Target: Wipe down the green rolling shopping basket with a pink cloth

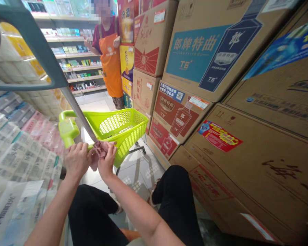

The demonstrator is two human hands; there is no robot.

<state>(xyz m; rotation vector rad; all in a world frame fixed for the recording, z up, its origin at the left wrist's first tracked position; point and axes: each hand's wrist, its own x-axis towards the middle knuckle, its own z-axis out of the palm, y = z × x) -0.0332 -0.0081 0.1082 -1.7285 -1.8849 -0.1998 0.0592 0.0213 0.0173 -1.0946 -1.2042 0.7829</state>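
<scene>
A bright green plastic shopping cart [123,145] with a perforated basket stands just ahead of me. My left hand [77,158] is closed over the near green bar of the cart. Beside it, my right hand [107,162] grips a crumpled dusty-pink cloth [100,149] against the cart and the foot of a grey pole. Part of the cloth hangs down between both hands. The grey pole [78,111] slants up to the left and ends in a dark grey loop handle [41,44]. Fingertips of the left hand are partly hidden.
Cardboard cartons [195,51] are stacked along the right side. Packs of wrapped paper goods [23,147] line the left. A person in an orange apron [110,68] stands beyond the cart, before stocked shelves [79,56]. My knees [174,184] are bent close below the cart.
</scene>
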